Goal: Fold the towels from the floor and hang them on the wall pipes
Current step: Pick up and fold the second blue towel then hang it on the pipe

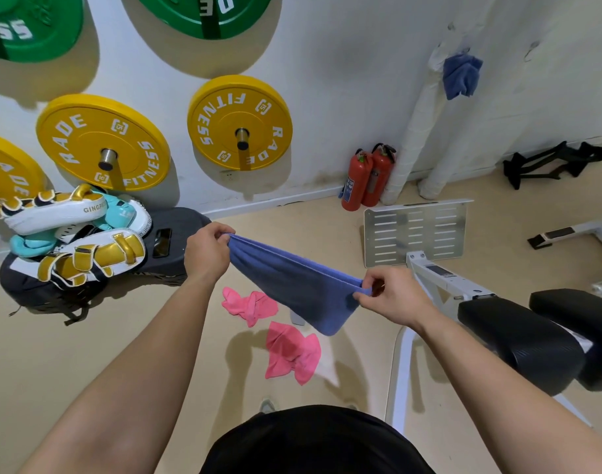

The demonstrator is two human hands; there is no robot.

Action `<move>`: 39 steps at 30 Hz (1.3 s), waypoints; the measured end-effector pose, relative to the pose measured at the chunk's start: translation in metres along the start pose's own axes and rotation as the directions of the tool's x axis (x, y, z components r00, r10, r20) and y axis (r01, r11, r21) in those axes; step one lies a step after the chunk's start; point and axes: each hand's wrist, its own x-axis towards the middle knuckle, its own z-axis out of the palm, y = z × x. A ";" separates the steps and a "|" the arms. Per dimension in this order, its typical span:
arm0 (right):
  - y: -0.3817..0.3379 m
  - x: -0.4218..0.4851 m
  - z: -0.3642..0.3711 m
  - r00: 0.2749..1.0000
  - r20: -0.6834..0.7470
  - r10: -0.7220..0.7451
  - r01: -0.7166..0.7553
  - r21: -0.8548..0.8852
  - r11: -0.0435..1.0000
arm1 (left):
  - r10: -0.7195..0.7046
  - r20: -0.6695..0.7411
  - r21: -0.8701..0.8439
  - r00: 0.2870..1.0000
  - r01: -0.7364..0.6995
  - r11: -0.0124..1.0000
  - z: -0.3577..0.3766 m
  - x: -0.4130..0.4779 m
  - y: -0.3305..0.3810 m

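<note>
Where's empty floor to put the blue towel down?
Bare floor lies between the dark bag and the fire extinguishers. More lies left of the pink towels. The right is crowded: metal plate, bench.

Looking forward and down from head height, wide-angle, sitting close over left hand (205, 253) and right hand (392, 295), catching floor (87, 354) and wall (344, 97) beyond.

Counted are two blue towels (299, 292) (462, 75), two pink towels (250, 304) (292, 352), three yellow weight plates (103, 142) (239, 123) (5, 172), two green weight plates (29, 25) (204, 12), two fire extinguishers (356, 181) (380, 176) and two wrapped pipes (412, 131) (439, 159).
</note>
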 end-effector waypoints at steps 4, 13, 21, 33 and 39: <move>-0.003 0.005 -0.007 0.991 -0.135 0.011 0.000 0.075 0.997 | 0.002 -0.002 -0.045 1.000 -0.002 0.999 -0.002 -0.004 -0.003; 0.010 0.031 -0.046 0.986 -0.159 0.041 -0.026 0.092 0.995 | 0.068 0.214 -0.219 0.975 -0.020 0.975 -0.008 -0.008 0.012; 0.005 0.049 -0.027 0.818 -0.397 0.416 -0.167 0.527 0.833 | -0.182 0.198 -0.535 0.963 0.262 0.803 0.025 -0.039 0.061; -0.038 -0.003 0.059 0.953 -0.141 0.268 -0.110 0.663 0.740 | -0.082 0.377 -0.587 0.922 0.307 0.749 0.084 -0.133 0.078; -0.034 0.003 0.058 0.980 -0.109 0.169 -0.075 0.583 0.809 | -0.065 0.352 -0.589 0.934 0.275 0.760 0.082 -0.134 0.075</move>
